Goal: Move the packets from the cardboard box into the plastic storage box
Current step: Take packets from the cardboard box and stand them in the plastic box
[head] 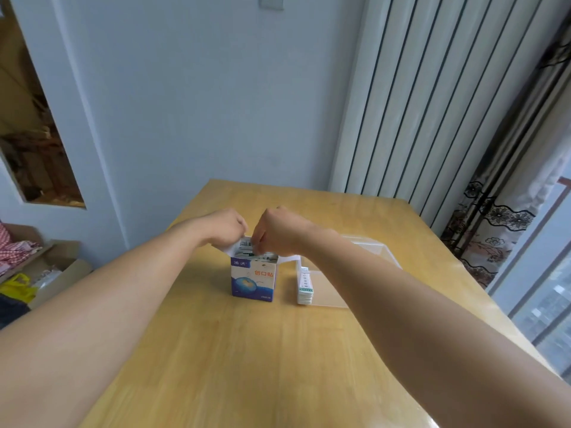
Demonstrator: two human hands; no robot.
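A small blue and white cardboard box (252, 281) stands upright and open in the middle of the wooden table (247, 350). Packets (247, 250) show inside its mouth. My left hand (227, 225) grips the box's open left flap. My right hand (276, 231) reaches down into the mouth, fingers curled and pinching packets there. To the right stands the clear plastic storage box (330, 299). A stack of white packets (305, 284) stands on edge against its left wall.
A wall with a white radiator (432, 97) rises behind the table. A patterned curtain (494, 230) and a window are at the right. Cardboard boxes and bags (37, 273) lie on the floor at the left.
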